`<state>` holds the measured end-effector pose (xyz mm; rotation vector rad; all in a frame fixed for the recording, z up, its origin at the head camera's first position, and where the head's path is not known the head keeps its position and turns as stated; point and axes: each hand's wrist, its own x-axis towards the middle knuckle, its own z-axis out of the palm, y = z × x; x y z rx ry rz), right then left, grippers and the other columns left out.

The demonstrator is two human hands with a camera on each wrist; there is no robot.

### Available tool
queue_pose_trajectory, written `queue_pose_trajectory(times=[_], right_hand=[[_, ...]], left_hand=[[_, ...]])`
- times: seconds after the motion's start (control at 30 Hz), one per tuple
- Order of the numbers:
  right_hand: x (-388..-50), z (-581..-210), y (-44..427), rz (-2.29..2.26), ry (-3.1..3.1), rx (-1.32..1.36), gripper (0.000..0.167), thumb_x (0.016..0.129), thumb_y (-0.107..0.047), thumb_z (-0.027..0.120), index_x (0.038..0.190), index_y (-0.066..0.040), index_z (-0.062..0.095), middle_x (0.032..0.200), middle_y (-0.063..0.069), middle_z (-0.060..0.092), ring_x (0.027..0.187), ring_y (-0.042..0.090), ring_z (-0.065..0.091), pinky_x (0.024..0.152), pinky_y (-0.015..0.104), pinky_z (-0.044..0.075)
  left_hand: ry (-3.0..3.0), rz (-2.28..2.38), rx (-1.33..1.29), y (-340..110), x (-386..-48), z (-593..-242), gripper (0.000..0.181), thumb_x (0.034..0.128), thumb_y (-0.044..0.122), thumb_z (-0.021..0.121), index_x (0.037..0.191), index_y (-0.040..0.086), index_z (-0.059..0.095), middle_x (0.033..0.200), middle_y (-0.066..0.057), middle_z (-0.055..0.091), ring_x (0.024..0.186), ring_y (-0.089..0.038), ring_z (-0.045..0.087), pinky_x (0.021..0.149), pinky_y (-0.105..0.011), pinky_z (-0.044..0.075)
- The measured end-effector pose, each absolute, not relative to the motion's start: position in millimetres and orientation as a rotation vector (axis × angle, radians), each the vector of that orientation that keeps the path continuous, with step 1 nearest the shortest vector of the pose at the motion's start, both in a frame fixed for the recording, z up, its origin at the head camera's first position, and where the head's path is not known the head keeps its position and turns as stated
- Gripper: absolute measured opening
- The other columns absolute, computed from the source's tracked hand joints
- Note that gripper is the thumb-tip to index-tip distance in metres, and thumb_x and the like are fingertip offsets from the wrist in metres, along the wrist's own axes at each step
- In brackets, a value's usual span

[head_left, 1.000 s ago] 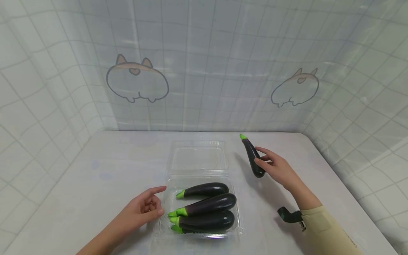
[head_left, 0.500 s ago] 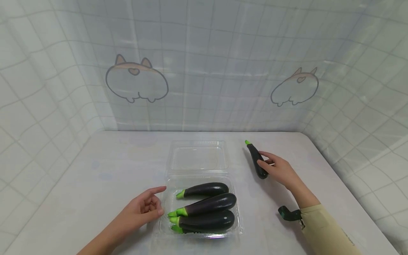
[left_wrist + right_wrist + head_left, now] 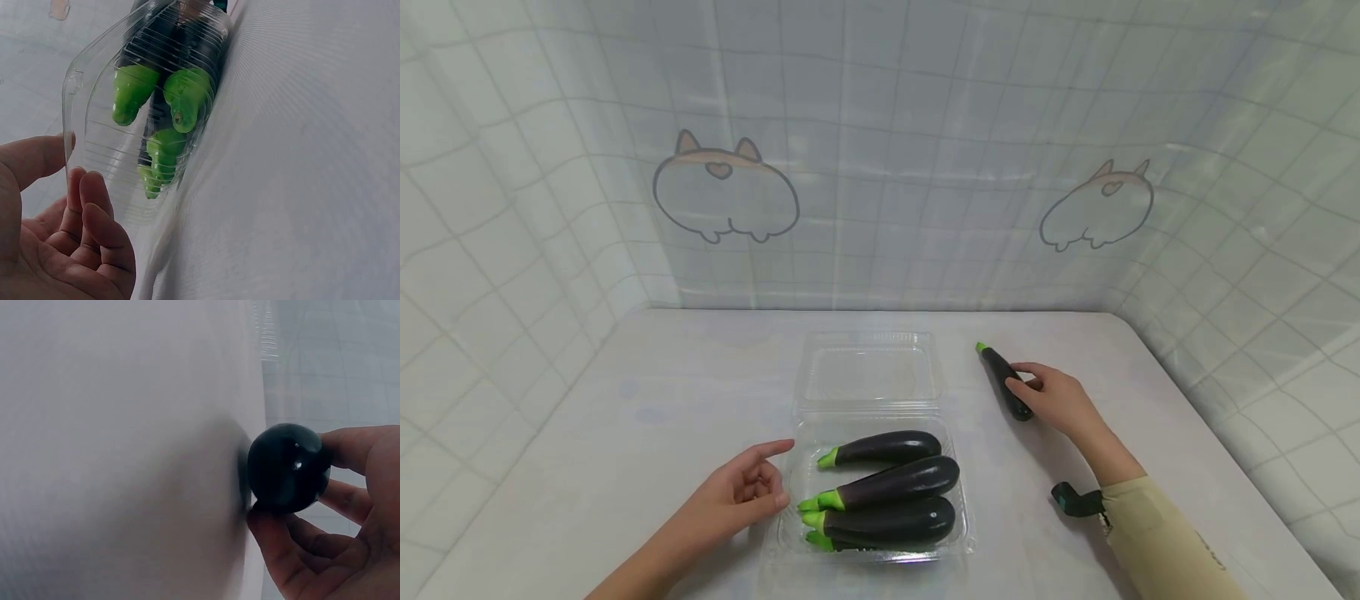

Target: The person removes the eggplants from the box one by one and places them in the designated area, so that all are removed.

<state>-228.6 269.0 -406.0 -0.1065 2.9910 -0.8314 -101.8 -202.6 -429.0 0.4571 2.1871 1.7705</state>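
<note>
In the head view my right hand (image 3: 1060, 402) pinches a dark eggplant (image 3: 1000, 375) by its thick end, low over the table to the right of a clear plastic box. In the right wrist view, thumb and fingers surround the rounded end of this eggplant (image 3: 287, 469); whether it touches the table I cannot tell. The open box (image 3: 803, 432) holds several eggplants (image 3: 898, 476), green stems to the left. My left hand (image 3: 733, 496) is at the box's left side, and in the left wrist view a finger of the hand (image 3: 69, 231) touches the clear rim (image 3: 65, 106).
The box's clear lid (image 3: 868, 375) lies folded back behind it. A small dark object (image 3: 1077, 500) is beside the right sleeve (image 3: 1157, 533). Behind the table (image 3: 715, 358) hangs a grid-patterned curtain (image 3: 880, 167) with cartoon drawings, reaching round both sides.
My right hand has lowered the eggplant toward the table and shifted slightly right, its stem end coming down most. The left hand and the box have kept their places.
</note>
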Motion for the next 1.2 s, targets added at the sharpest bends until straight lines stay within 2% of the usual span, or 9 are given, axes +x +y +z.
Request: queue_pose_trajectory(times=[0.2, 0.73, 1.2], right_hand=[[-230.4, -410.5, 267.3, -0.804, 3.019, -0.087, 0.058, 0.098, -0.047, 0.056, 0.141, -0.008, 0.053, 0.122, 0.026, 0.063, 0.110, 0.041, 0.060, 0.085, 0.053, 0.049], [-230.4, -411.8, 265.6, -0.799, 3.032, -0.101, 0.068, 0.097, -0.056, 0.053, 0.142, -0.005, 0.051, 0.122, 0.023, 0.063, 0.108, 0.039, 0.061, 0.083, 0.051, 0.050], [-228.5, -408.3, 265.3, -0.791, 3.047, -0.143, 0.069, 0.098, -0.054, 0.053, 0.145, -0.005, 0.046, 0.127, 0.026, 0.060, 0.112, 0.042, 0.059, 0.085, 0.054, 0.049]], left_hand=[[2.179, 1.783, 0.461, -202.6, -101.3, -428.7, 0.064, 0.0938, 0.011, 0.068, 0.148, 0.002, 0.037, 0.095, -0.017, 0.057, 0.080, -0.017, 0.059, 0.066, -0.025, 0.049], [2.189, 1.775, 0.483, -202.7, -101.2, -427.9, 0.063, 0.0940, 0.010, 0.068, 0.148, 0.000, 0.037, 0.094, -0.016, 0.057, 0.079, -0.016, 0.059, 0.064, -0.026, 0.048], [2.180, 1.787, 0.487, -203.2, -100.3, -428.8, 0.064, 0.0941, 0.011, 0.068, 0.148, 0.001, 0.036, 0.095, -0.017, 0.057, 0.082, -0.018, 0.060, 0.071, -0.026, 0.051]])
